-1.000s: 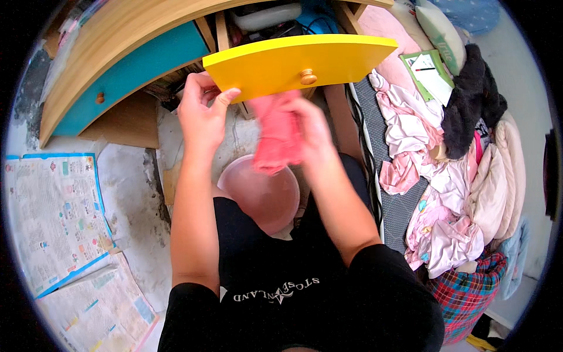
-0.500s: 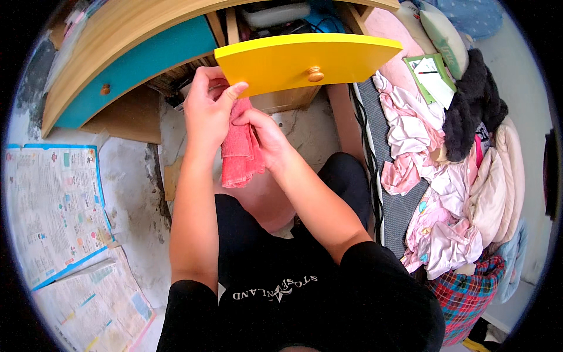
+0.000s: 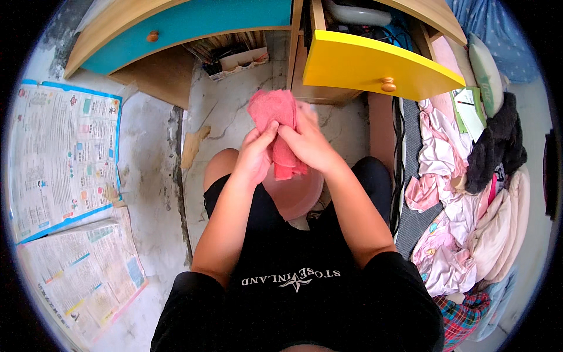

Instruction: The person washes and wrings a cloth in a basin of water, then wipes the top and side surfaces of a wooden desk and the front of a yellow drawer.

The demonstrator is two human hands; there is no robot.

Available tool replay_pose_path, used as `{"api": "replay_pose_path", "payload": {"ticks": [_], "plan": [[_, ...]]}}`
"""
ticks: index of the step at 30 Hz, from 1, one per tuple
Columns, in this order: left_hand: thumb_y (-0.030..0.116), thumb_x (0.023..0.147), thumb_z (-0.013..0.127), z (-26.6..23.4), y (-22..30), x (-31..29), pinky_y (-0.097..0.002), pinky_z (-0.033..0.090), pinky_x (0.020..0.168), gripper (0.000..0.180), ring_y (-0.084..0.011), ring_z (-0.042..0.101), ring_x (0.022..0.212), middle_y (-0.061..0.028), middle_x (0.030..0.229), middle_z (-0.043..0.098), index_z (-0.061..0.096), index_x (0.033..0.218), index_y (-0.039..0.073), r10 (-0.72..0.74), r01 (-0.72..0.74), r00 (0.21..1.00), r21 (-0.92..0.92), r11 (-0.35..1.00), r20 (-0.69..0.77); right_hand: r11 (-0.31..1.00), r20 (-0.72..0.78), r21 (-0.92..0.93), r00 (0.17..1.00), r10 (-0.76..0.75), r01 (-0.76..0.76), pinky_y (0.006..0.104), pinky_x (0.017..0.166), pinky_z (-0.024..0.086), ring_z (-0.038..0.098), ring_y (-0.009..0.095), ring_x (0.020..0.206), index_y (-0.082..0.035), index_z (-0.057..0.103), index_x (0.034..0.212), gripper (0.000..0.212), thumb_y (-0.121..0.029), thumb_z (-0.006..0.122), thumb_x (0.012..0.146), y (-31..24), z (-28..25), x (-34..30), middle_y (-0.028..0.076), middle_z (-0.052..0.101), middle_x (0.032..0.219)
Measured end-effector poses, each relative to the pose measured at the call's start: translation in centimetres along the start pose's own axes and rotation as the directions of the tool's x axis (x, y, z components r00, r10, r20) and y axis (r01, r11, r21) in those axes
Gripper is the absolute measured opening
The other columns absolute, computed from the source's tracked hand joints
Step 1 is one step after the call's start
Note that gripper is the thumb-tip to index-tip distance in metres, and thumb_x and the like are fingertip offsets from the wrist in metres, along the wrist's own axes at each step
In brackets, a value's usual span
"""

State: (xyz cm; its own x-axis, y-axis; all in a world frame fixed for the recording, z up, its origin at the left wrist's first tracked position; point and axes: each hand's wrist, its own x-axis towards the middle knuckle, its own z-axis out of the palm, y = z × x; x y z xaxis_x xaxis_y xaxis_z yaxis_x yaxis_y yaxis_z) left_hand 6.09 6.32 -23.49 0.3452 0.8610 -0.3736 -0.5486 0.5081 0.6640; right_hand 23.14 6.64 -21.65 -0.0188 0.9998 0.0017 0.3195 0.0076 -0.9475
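Observation:
A damp-looking pink cloth [image 3: 275, 111] is bunched between my two hands in front of me. My left hand [image 3: 256, 149] grips its left side, thumb pressed on the front. From the other side my right hand [image 3: 305, 141] holds it, thumb near the middle; its far fingertips are blurred. The cloth's lower end hangs down over a pink basin [image 3: 296, 196] between my legs, partly covered by the cloth and my forearms. Ahead to the right, a yellow drawer [image 3: 363, 64] with a round wooden knob stands pulled out, apart from my hands.
To the left of it is a blue-green drawer front [image 3: 193, 29], pushed in. A white box [image 3: 243, 61] of slim items sits beneath the desk. Rumpled pink clothes [image 3: 437, 158] and a black furry garment [image 3: 498, 141] lie on the bed at right. Printed posters [image 3: 67, 158] cover the left wall.
My hands and the cloth have moved away from the yellow drawer's left edge, back over the basin. Both hands now clasp the cloth together. The view has shifted left.

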Motion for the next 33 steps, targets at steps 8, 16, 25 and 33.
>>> {"api": "replay_pose_path", "payload": {"ticks": [8, 16, 25, 33], "plan": [[0.023, 0.101, 0.076, 4.0, 4.5, 3.1, -0.0362, 0.059, 0.080, 0.032, -0.0239, 0.077, 0.087, -0.0149, 0.099, 0.080, 0.072, 0.123, 0.000, 0.517, -0.327, 0.847, 0.643, 0.692, -0.126, 0.987, -0.310, 0.160, 0.950, 0.039, 0.011, 0.0275, 0.085, 0.057, 0.070, 0.011, 0.094, 0.000, 0.072, 0.127, 0.023, -0.014, 0.064, 0.110, -3.2, -8.7, -3.5, 0.007, 0.078, 0.108], [0.019, 0.096, 0.071, 10.0, 3.5, 4.9, -0.0491, 0.059, 0.089, 0.041, -0.0457, 0.074, 0.101, -0.0281, 0.107, 0.076, 0.072, 0.136, 0.008, 0.692, -0.313, 0.703, 0.945, 0.099, 0.161, 0.729, -0.501, -0.682, 0.686, -0.528, 0.062, 0.0410, 0.087, 0.053, 0.066, 0.034, 0.095, 0.001, 0.067, 0.116, 0.018, -0.007, 0.068, 0.100, -8.2, -13.8, -2.2, 0.019, 0.070, 0.107], [0.015, 0.103, 0.070, 9.5, 2.6, 4.2, -0.0331, 0.058, 0.087, 0.035, -0.0143, 0.074, 0.096, -0.0127, 0.115, 0.080, 0.072, 0.136, 0.001, 0.749, -0.457, 0.660, 0.756, 0.469, -0.066, 0.803, -0.448, -0.593, 0.806, -0.387, 0.056, 0.0463, 0.085, 0.056, 0.069, 0.040, 0.096, 0.001, 0.055, 0.124, 0.033, -0.016, 0.073, 0.102, -6.1, -12.8, -1.2, 0.021, 0.068, 0.104], [0.010, 0.099, 0.075, 9.2, 3.1, 4.8, -0.0371, 0.057, 0.099, 0.045, -0.0215, 0.071, 0.111, -0.0105, 0.125, 0.073, 0.068, 0.142, 0.000, 0.362, -0.360, 0.932, 0.141, 0.922, 0.014, 0.820, -0.456, -0.571, 0.823, -0.339, 0.021, 0.0488, 0.065, 0.058, 0.075, 0.041, 0.075, -0.001, 0.051, 0.121, 0.029, -0.014, 0.070, 0.103, -5.6, -12.7, -0.3, 0.021, 0.074, 0.086]]}}
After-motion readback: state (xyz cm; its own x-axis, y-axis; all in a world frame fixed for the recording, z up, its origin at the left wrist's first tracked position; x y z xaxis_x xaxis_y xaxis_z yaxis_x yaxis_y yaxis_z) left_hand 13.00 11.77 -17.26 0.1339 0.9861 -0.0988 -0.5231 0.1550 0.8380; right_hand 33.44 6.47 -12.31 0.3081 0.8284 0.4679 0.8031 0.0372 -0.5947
